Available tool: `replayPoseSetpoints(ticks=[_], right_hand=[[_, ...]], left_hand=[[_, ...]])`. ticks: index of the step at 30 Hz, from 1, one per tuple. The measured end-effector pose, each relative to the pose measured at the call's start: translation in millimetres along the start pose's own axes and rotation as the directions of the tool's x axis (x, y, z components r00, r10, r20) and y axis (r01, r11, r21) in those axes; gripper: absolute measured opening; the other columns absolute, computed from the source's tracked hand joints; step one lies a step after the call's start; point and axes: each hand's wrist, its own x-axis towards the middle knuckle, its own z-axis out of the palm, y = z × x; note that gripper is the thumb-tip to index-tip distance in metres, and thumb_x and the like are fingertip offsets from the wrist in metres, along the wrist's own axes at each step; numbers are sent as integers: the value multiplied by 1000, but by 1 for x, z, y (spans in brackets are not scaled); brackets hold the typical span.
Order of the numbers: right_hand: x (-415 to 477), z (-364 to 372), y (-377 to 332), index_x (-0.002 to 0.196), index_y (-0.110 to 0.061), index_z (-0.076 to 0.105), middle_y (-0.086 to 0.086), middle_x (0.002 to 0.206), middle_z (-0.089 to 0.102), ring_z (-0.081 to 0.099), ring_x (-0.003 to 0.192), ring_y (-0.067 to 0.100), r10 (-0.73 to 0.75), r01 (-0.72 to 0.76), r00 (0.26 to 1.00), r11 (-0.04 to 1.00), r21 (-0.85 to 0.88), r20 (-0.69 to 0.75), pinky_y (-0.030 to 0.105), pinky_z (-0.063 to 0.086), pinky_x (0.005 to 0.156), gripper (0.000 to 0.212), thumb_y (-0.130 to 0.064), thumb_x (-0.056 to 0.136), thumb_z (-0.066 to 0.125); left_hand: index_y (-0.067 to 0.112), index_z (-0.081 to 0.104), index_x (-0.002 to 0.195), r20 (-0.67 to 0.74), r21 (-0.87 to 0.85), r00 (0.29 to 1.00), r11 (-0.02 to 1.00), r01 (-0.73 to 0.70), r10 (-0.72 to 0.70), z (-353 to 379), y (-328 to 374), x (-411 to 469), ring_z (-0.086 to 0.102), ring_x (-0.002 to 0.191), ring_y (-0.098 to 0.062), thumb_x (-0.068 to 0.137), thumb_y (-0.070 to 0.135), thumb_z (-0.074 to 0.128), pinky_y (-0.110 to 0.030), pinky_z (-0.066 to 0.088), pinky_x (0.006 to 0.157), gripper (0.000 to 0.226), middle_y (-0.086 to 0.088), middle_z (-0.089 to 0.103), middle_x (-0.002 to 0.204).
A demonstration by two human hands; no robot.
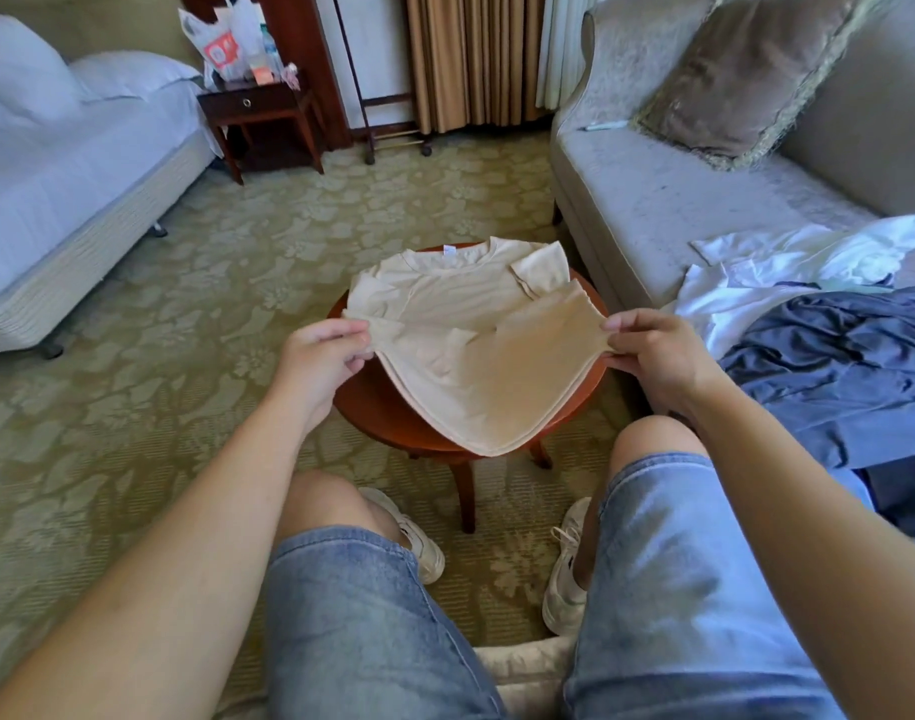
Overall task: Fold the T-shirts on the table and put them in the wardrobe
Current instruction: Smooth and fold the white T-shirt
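Mid-fold: we hold the beige T-shirt (460, 324) by its lower corners over the round table (387, 407).
Collar end lies on the table; left hand (322, 363) and right hand (652, 350) each pinch a corner, hem sagging between. Next, probably carry the hem toward the collar. More clothes (808, 314) wait on the sofa (678, 200).

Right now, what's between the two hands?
In the head view, the beige T-shirt spans the gap, pinched by the left hand and right hand over the round wooden table.
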Motion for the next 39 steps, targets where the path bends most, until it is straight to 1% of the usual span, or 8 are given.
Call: replayPoseSetpoints(ticks=[7,16,21,24,29,32,35,39], right_hand=[[-16,-7,-13,81,-9,67,12,97,63,64,91,22,3,13,996,983,-182,89,23,60,72,28,11,90,49],[-18,-30,-9,108,5,63,22,91,66,70,70,12,181,-169,975,981,-101,130,16,56,65,44,27,81,37],[-30,-13,6,107,3,63,14,80,65,68,59,6,71,-72,997,995,-71,-23,14,55,63,29,19,87,51],[-38,-5,16,106,1,65,13,74,66,66,56,4,12,-23,995,993,-113,-98,16,57,65,22,12,91,53],[-52,1,26,100,0,66,-4,56,68,65,53,4,-11,-4,990,994,-108,-143,14,54,59,17,10,90,55],[-59,6,26,103,0,66,-2,58,68,65,56,6,14,-18,991,999,-29,-132,16,55,63,19,10,90,55],[-61,11,20,102,-6,66,-1,65,69,66,61,8,-2,7,996,998,60,-91,19,56,69,23,9,93,51],[-58,14,14,106,-6,69,4,79,65,59,67,2,-153,136,982,980,-149,-114,20,51,73,19,1,94,56]], left_hand=[[9,68,93,-22,71,1000,997,1,1,13,8,-13,59,71,-9,91,-4,58,-14,48,66,16,-8,64,84],[9,69,96,-15,121,999,992,34,-32,35,9,-9,65,82,-13,91,-5,59,-19,52,75,19,-10,67,100],[18,70,87,-39,189,999,982,15,-8,32,-2,-7,67,85,-12,91,-5,59,-15,53,69,26,-10,65,111],[10,70,94,-28,155,999,987,27,-23,27,-4,-13,67,88,-13,90,-7,60,-11,53,66,20,-7,66,108],[17,70,96,38,130,999,991,5,-10,22,-5,-24,67,98,-14,84,-8,66,-20,51,83,28,-5,69,104],[21,69,98,32,168,999,985,-24,19,19,-9,-31,67,99,-16,84,-7,66,-24,50,90,31,-6,70,104],[11,66,113,18,110,998,992,-54,53,17,-12,-38,71,85,-9,89,-6,61,-16,54,77,30,-6,69,100],[17,65,119,-76,299,982,943,-144,174,12,-17,-41,67,80,-8,92,3,62,-13,51,72,31,3,68,97]])
